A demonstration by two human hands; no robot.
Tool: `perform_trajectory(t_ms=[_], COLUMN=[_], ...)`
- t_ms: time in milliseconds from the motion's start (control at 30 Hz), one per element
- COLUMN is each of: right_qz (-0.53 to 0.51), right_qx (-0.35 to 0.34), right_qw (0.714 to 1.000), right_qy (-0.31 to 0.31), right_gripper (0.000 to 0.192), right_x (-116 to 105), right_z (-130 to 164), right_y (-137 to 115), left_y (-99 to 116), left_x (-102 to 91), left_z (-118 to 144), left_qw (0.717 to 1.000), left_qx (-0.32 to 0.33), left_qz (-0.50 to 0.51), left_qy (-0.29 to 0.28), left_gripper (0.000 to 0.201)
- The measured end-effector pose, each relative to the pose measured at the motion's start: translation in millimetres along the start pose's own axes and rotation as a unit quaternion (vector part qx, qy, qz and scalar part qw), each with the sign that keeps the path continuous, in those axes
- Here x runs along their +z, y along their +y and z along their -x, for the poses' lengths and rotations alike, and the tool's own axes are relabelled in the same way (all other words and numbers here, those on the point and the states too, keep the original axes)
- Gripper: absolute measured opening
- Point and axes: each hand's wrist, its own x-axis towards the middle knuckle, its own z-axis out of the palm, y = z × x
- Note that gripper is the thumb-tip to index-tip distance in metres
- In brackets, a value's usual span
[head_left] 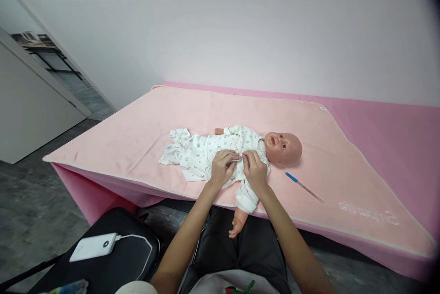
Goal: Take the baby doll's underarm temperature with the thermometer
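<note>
In the head view, a baby doll is laid on its back across a pink blanket, which is spread over a pink bed set against a white wall. The doll's head is turned away from the doorway side, and its feet point toward that side. It is dressed in a white printed suit, whose loose leg ends are spread flat on the blanket beyond the doll's feet.

The left hand is placed on the doll's chest, on the side nearer the feet, with its fingers curled and pinched on the front edge of the suit. The right hand is placed just beside it, on the side nearer the doll's head, and its fingertips are likewise closed on the cloth. The two hands are almost touching at the suit's front opening. Whether a snap or button is held between them cannot be told.

One arm of the doll is hung over the near edge of the bed, below the right hand.

A thin stick with a blue tip is laid on the blanket near the doll's head, apart from it. A white power bank with a cable is rested on a black bag, on the floor side below the doll's feet.
</note>
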Motion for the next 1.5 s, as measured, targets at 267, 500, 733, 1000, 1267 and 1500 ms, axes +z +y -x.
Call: perform_trajectory(t_ms=[267, 500, 733, 1000, 1267, 1500], right_qz=[-0.003, -0.002, 0.008, 0.021, 0.015, 0.018], right_qx=[-0.025, 0.009, 0.024, 0.021, 0.000, -0.001], right_qw=[1.000, 1.000, 1.000, 1.000, 1.000, 1.000], right_qy=[0.002, 0.000, -0.004, -0.009, 0.007, 0.021], right_gripper=[0.021, 0.026, 0.026, 0.026, 0.024, 0.023], right_x=[-3, 5, 11, 6, 1, 0], right_z=[6, 12, 13, 12, 10, 5], right_y=[7, 22, 30, 25, 15, 6], left_y=[6, -5, -11, -4, 5, 6], left_x=[2.6, 12.5, 16.1, 9.3, 2.1, -10.9], left_z=[6, 9, 9, 8, 12, 18], left_qw=[0.998, 0.993, 0.989, 0.988, 0.987, 0.982], left_qx=[0.039, 0.053, 0.042, 0.053, 0.027, -0.041], left_qz=[-0.040, -0.106, -0.129, -0.125, -0.152, -0.152], left_qy=[0.000, -0.024, -0.050, -0.071, 0.035, 0.108], left_gripper=[0.023, 0.026, 0.030, 0.031, 0.021, 0.014])
